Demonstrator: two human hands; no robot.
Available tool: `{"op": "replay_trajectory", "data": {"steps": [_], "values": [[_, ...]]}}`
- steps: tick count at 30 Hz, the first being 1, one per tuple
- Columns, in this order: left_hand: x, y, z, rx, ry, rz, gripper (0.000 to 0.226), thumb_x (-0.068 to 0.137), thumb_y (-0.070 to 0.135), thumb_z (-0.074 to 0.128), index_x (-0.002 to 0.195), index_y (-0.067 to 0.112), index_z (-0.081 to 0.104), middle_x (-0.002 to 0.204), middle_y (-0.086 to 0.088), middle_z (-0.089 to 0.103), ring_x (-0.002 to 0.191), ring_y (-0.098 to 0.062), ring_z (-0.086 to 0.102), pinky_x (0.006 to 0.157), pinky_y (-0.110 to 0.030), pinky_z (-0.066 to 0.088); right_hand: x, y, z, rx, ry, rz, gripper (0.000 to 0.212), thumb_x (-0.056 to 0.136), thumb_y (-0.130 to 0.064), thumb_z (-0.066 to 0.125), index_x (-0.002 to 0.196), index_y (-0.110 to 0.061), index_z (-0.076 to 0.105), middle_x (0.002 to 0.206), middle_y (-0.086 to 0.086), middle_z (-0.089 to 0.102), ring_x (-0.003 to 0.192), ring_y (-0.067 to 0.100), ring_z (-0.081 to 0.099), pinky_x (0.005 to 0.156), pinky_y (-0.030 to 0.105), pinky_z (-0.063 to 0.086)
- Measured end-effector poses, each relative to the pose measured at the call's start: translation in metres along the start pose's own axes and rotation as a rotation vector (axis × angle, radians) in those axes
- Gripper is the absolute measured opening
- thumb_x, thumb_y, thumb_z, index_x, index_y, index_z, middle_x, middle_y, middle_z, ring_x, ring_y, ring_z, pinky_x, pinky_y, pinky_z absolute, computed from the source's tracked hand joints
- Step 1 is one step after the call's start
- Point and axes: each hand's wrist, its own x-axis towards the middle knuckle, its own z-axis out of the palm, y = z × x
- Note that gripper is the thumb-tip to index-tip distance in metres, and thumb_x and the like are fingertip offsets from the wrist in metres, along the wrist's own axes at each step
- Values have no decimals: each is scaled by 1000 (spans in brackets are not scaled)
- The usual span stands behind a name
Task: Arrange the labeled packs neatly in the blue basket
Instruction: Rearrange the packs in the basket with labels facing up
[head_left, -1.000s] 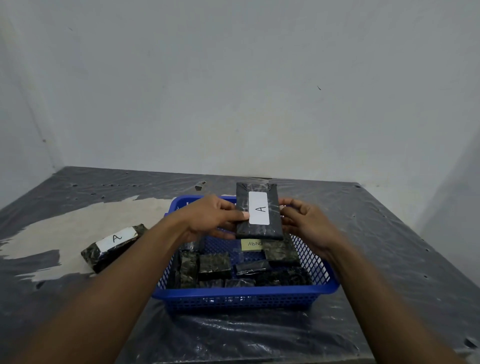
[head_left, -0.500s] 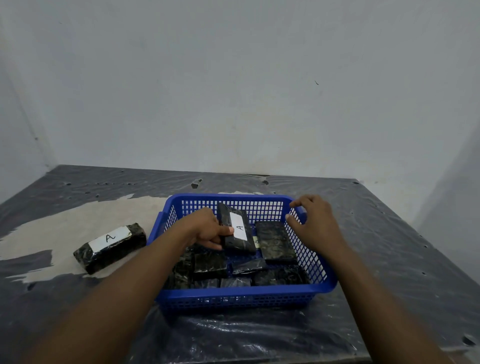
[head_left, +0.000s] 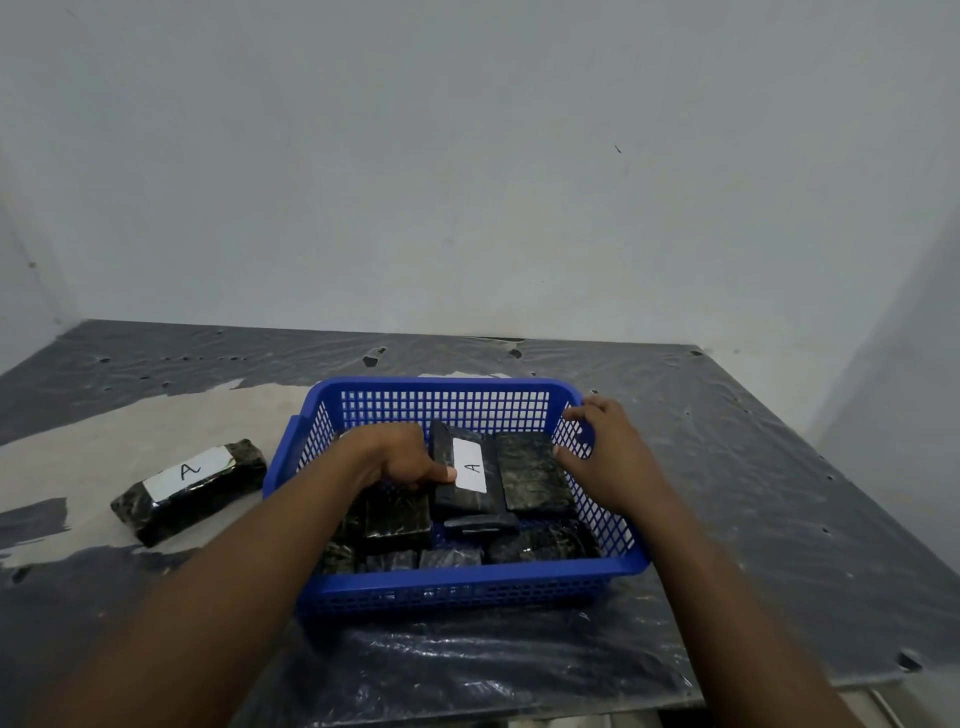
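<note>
The blue basket (head_left: 447, 582) stands in the middle of the table with several dark wrapped packs inside. My left hand (head_left: 395, 457) grips a black pack with a white "A" label (head_left: 470, 470) and holds it down among the others in the basket. My right hand (head_left: 610, 452) rests on the basket's right rim, fingers curled over the edge near the far corner. A second pack labeled "A" (head_left: 189, 488) lies on the table to the left of the basket.
The table (head_left: 753, 493) is covered in wrinkled black plastic, with a pale bare patch at the left. A grey wall rises close behind the table. The table's right and near edges are in view.
The labeled pack came down from above the basket into it, carried by my left hand. My right hand let go of the pack and moved to the basket's right rim.
</note>
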Motion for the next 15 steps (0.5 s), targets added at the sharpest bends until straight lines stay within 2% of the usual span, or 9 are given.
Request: {"op": "replay_trajectory", "data": {"steps": [3, 5, 8, 10, 15], "values": [[3, 0, 3, 83, 4, -8, 42, 84, 52, 67, 92, 11, 67, 96, -6, 66, 95, -24, 62, 89, -38, 48, 0, 0, 0, -2, -2, 0, 55, 89, -35, 74, 138, -19, 55, 155, 2, 35, 130, 22, 51, 105, 33, 44], [4, 1, 6, 175, 19, 4, 49, 86, 56, 63, 107, 11, 65, 104, -5, 63, 97, -23, 59, 90, -36, 47, -1, 0, 0, -8, -4, -2, 55, 88, -35, 74, 137, -18, 55, 155, 2, 34, 131, 22, 51, 105, 34, 43], [4, 9, 11, 336, 155, 35, 60, 84, 56, 64, 120, 9, 61, 117, -8, 64, 103, -24, 61, 89, -36, 49, 0, 0, 0, -6, 0, 4, 54, 88, -35, 75, 136, -18, 56, 156, 2, 33, 130, 23, 52, 105, 35, 44], [2, 15, 14, 425, 232, 48, 62, 79, 55, 70, 119, 9, 62, 116, -8, 66, 105, -26, 63, 91, -38, 52, -1, 0, 1, -6, -1, 8, 53, 88, -34, 75, 135, -18, 56, 156, 1, 33, 130, 23, 52, 105, 35, 45], [-9, 16, 18, 484, 270, 83, 56, 80, 52, 71, 118, 11, 64, 116, -7, 67, 105, -26, 63, 94, -41, 52, 0, 0, 3, -69, 2, 2, 51, 88, -32, 74, 134, -19, 57, 156, 1, 32, 126, 25, 54, 101, 37, 47]]}}
